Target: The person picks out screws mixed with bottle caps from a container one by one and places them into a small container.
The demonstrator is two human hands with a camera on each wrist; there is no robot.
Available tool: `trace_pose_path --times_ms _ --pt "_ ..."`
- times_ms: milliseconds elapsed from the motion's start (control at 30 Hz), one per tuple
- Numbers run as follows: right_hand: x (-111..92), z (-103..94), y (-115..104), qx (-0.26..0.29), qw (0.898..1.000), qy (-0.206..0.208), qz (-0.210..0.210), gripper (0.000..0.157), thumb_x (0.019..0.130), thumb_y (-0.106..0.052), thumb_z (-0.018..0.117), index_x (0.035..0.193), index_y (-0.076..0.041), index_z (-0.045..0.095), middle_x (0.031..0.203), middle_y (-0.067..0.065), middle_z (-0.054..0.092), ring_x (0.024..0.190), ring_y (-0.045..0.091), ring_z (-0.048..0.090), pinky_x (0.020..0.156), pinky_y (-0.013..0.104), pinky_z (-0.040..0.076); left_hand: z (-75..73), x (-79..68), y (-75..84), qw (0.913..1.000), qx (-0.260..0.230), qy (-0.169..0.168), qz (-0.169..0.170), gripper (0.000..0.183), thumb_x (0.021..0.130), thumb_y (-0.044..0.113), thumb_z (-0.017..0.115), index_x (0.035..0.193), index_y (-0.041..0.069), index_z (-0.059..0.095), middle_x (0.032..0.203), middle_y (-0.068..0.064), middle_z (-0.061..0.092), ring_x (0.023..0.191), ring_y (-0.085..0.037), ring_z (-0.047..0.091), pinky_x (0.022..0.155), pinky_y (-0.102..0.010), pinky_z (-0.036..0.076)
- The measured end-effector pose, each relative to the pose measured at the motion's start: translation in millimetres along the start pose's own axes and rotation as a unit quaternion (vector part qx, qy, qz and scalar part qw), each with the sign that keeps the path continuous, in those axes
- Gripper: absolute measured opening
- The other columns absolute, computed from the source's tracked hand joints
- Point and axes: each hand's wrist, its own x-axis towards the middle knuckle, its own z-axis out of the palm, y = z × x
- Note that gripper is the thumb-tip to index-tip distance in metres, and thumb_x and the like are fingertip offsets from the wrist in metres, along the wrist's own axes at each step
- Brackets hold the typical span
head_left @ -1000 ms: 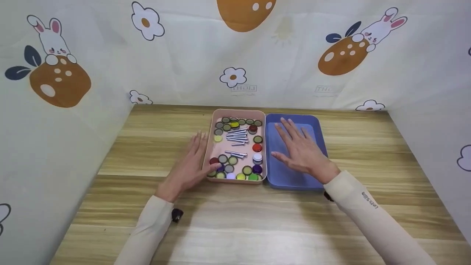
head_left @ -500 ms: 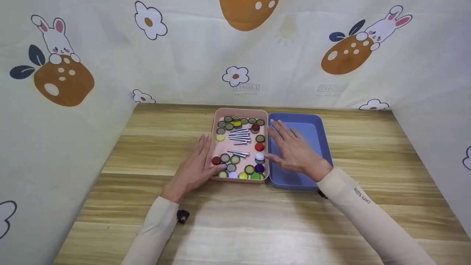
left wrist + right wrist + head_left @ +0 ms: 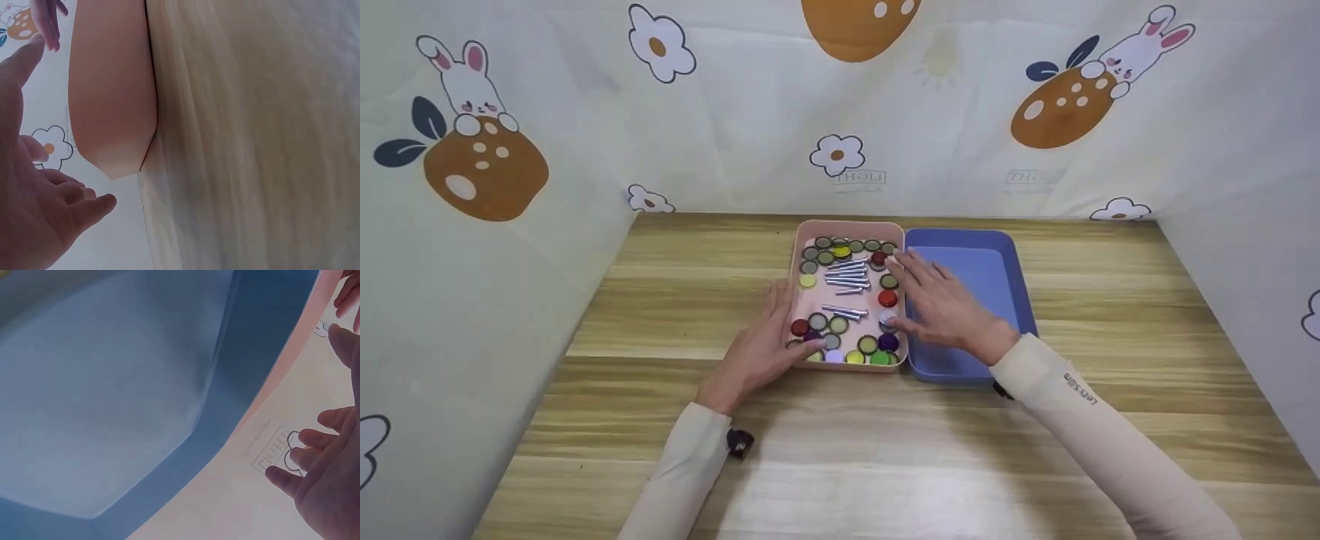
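A pink tray (image 3: pixel 851 227) holds bottle caps of several colours, among them a red cap (image 3: pixel 887 298), and silver screws (image 3: pixel 847 279) lying in two groups. Its right side meets a blue tray (image 3: pixel 990 274) with nothing in it. Along the pink tray's left wall is my left hand (image 3: pixel 761 341), fingers straight, the thumb reaching over the near left corner. My right hand (image 3: pixel 952 307) hovers over the seam between the trays, fingers extended, tips above the pink tray's right edge. Both wrist views show the left hand (image 3: pixel 45 214) and right hand (image 3: pixel 329 478) holding nothing.
The wooden table (image 3: pixel 840 465) carries both trays near its back edge. A white printed cloth (image 3: pixel 735 112) stands behind and along both sides. A small black device (image 3: pixel 740 444) sits at my left wrist.
My right hand has moved left from over the blue tray to the pink tray's right edge. My left hand has edged slightly right. The trays, caps and screws stay as they were.
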Motion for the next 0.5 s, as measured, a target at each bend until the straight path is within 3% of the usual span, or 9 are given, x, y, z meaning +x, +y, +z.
trace_pose_path --times_ms 100,233,500 --pt "1.8 1.6 -1.0 0.003 1.000 -0.002 -0.001 0.089 0.095 -0.052 0.061 0.160 -0.005 0.021 0.167 0.018 0.020 0.155 0.037 0.018 0.124 0.059 0.023 1.9 0.4 0.1 0.9998 -0.018 -0.001 -0.011 0.112 0.086 0.065 0.066 0.162 0.022 -0.004 0.171 -0.006 -0.009 0.157 -0.033 0.009 0.121 -0.068 0.015" --pt "4.3 1.9 -2.8 0.007 1.000 -0.007 -0.002 0.093 0.094 -0.052 0.065 0.159 -0.004 0.020 0.166 0.019 0.021 0.155 0.036 0.020 0.123 0.058 0.025 4.7 1.8 0.2 0.9993 -0.037 0.000 -0.012 0.116 0.084 0.063 0.070 0.162 0.023 -0.005 0.171 -0.007 -0.009 0.158 -0.031 0.001 0.124 -0.061 0.015" --pt "11.8 -0.4 -7.8 0.033 0.999 -0.031 0.012 0.097 0.092 -0.046 0.070 0.161 -0.009 0.014 0.167 0.017 0.020 0.156 0.034 0.019 0.125 0.054 0.024 8.8 4.6 0.3 0.9975 -0.069 0.001 -0.012 0.123 0.078 0.059 0.078 0.162 0.020 -0.002 0.171 -0.011 -0.007 0.158 -0.032 -0.004 0.126 -0.053 0.013"
